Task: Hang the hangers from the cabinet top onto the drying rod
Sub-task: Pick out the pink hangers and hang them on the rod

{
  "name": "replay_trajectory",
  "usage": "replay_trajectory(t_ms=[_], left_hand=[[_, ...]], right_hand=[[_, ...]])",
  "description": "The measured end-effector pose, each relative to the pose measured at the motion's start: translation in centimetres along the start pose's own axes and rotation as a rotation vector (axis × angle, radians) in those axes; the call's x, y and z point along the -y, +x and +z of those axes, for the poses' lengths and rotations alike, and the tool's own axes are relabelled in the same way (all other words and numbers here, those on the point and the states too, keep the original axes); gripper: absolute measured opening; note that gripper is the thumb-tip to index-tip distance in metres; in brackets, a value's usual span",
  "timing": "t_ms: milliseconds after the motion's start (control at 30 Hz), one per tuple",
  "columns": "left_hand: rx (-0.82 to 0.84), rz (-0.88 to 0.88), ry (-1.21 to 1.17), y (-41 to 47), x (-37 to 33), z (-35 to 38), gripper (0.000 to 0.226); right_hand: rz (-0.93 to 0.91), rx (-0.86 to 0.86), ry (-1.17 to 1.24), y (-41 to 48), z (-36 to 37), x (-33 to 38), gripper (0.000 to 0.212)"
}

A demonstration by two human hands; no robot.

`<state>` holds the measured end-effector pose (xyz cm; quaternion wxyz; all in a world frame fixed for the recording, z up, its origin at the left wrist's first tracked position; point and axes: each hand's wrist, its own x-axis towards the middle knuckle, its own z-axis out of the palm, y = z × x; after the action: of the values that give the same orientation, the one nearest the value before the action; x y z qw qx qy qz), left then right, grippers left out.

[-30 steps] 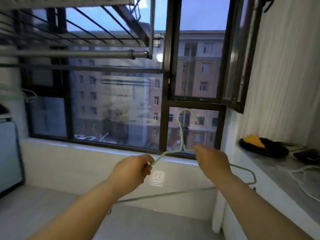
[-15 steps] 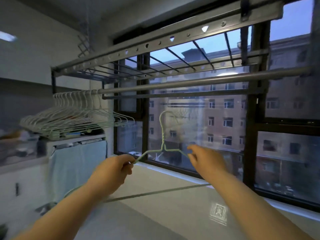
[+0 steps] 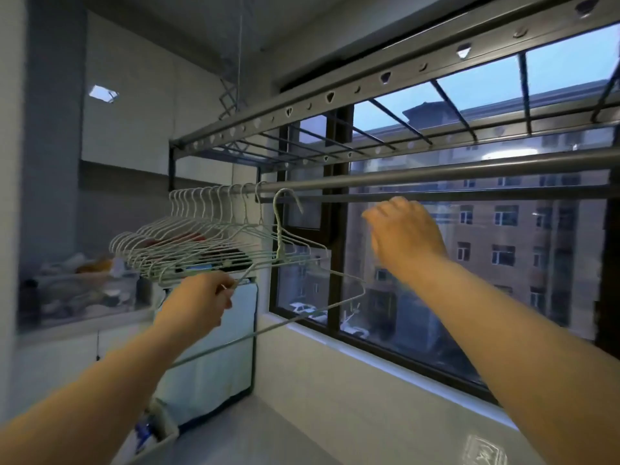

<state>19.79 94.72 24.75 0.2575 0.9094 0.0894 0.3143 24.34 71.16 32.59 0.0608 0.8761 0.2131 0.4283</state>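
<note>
Hung hangers [image 3: 188, 243]: crowded at the rod's left end, just beside the incoming hook. Risk: wires snag or tangle.
Left hand [image 3: 198, 303]: pinches one end of the carried hanger. Risk: a one-sided grip lets it twist.
Hanger [image 3: 277, 236]: tilted, hook just under the drying rod [image 3: 436, 174], not seen seated. Risk: it falls if let go before the hook catches.
Right hand [image 3: 402, 236]: fingers relaxed, grasping nothing, apart from the hanger. Risk: nothing steadies the hook.

Row of hangers [image 3: 188, 243] on drying rod [image 3: 419, 177], left of window [image 3: 486, 263].
</note>
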Motion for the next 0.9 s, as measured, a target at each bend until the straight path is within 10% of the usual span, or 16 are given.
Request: replay_trajectory(t_ms=[900], left_hand=[[-0.065,0.013,-0.116,18.3,1.6,5.3,0.016]], right_hand=[[0.115,-0.079,-0.351,14.4,7.3,-0.8,0.032]])
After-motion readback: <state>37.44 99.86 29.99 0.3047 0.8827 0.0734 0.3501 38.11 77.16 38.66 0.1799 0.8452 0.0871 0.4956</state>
